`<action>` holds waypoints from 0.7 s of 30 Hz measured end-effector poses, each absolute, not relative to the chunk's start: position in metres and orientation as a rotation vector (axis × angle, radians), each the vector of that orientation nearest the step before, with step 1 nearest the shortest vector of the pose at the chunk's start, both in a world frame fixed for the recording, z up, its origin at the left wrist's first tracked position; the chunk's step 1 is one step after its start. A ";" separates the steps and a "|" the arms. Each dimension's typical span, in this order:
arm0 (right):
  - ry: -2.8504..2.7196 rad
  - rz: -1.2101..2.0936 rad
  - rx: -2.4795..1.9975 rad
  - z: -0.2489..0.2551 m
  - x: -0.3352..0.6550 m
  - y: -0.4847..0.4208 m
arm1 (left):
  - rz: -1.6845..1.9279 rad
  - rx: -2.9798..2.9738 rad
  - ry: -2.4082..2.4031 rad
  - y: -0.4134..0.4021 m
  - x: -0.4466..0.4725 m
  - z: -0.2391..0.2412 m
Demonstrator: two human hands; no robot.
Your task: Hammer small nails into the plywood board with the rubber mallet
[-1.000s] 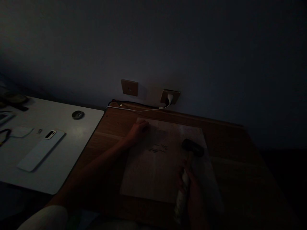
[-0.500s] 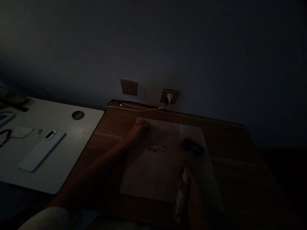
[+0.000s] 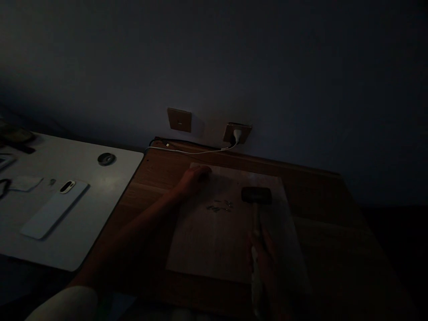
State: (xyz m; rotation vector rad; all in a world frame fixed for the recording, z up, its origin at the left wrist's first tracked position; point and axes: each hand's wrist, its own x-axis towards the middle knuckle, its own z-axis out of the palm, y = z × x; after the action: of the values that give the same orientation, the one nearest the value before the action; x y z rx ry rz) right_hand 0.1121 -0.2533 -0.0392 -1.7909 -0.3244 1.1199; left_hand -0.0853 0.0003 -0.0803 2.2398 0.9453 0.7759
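Note:
The scene is very dark. A pale wooden board [image 3: 214, 240] lies on a brown wooden table [image 3: 327, 232]. My left hand [image 3: 193, 178] rests curled on the board's far left corner. My right hand [image 3: 265, 258] is closed around the light handle of a hammer [image 3: 257, 196], whose dark head hangs over the board's right part. Several small nails [image 3: 220, 206] lie on the board between my two hands, just left of the hammer head.
A white table [image 3: 100, 196] adjoins on the left with a white phone [image 3: 53, 208], a small round dark object [image 3: 106, 158] and other small items. On the wall are a switch plate [image 3: 179, 119] and a socket [image 3: 236, 133] with a white cable.
The hammer head has swung left and slightly up, closer to the nails, and the handle now points more straight. My left hand has stayed at the board's corner.

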 end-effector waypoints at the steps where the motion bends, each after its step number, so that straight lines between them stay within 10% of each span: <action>1: -0.379 1.128 -1.804 -0.037 0.109 -0.250 | 0.773 2.228 0.941 0.001 -0.086 -0.082; 21: -0.982 1.033 -1.670 -0.017 0.087 -0.171 | 0.774 2.259 1.009 0.002 -0.085 -0.084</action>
State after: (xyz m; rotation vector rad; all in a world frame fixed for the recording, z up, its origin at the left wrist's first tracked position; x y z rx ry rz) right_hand 0.0873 -0.1712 -0.0172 -1.6697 -0.9822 1.0332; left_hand -0.0851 0.0024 -0.0839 2.2594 1.0085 0.7738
